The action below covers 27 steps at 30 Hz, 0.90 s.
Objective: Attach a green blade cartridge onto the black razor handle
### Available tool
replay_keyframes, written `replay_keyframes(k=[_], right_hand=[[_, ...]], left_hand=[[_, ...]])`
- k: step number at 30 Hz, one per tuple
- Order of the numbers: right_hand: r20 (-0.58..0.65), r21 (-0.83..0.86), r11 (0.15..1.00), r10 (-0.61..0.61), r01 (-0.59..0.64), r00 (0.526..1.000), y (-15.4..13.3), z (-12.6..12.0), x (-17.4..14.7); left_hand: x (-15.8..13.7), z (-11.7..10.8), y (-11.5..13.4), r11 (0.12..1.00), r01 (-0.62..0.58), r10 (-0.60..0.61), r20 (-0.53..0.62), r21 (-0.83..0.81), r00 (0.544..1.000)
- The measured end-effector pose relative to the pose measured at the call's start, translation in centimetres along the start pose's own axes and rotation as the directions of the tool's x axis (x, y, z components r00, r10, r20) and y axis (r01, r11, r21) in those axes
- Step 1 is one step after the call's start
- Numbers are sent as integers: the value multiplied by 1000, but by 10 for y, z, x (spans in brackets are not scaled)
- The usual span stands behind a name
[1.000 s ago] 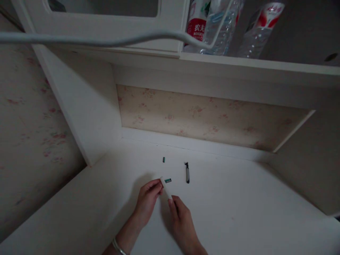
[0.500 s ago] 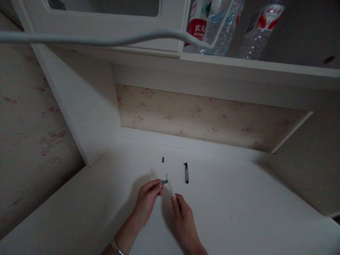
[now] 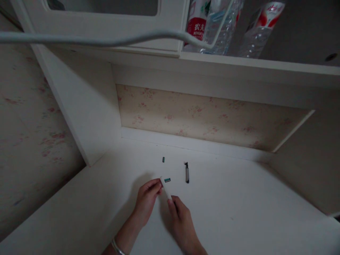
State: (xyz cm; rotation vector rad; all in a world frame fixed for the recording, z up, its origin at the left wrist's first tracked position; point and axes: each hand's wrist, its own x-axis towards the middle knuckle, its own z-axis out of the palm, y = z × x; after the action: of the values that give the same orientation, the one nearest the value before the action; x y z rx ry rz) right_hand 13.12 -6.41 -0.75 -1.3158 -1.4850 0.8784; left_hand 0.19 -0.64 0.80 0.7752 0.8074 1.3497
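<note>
Both hands [image 3: 163,207] pinch a white stick [image 3: 166,190]; green battery [image 3: 167,180] just beside

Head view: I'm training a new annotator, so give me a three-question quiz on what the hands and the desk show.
1. True or false: both hands hold the white stick.
2. How many small green pieces lie on the desk? A) one B) two C) four
3. What lies right of the nearer green piece?

Key:
1. True: left hand and right hand hold the white stick at its ends.
2. B: the green pieces on the desk.
3. A dark pen-like tool.
</note>
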Motion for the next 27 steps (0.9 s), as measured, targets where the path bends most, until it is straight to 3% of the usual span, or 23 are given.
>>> replay_keyframes(k=[3,7,9,12,16,21,25,27], right_hand=[[-56,-22,1000,13,-14,998,0,-1,0],[3,9,1000,-23,22,1000,-3,-2,0],[-28,8,1000,-10,10,1000,-3,-2,1],[-84,-3,1000,9,-9,996,-2,-2,1],[-4,-12,1000,-24,24,1000,-1,-1,1],[-66,-22,999,37,-38,997,0,-1,1],[22,-9,1000,5,-5,1000,-1,0,1],[-15,-7,1000,17,-18,1000,-1,0,2]], left_hand=[[1,0,1,996,37,-43,-62,-87,997],[2,1,2,991,20,-31,-78,-129,996],[3,0,2,991,19,-31,-86,-135,996],[3,0,1,991,35,-47,-91,-129,995],[2,0,1,996,10,-16,-64,-85,998],[2,-1,1,996,15,-20,-68,-85,997],[2,0,2,998,-1,-3,-51,-67,999],[1,0,3,998,-2,-2,-68,-68,998]])
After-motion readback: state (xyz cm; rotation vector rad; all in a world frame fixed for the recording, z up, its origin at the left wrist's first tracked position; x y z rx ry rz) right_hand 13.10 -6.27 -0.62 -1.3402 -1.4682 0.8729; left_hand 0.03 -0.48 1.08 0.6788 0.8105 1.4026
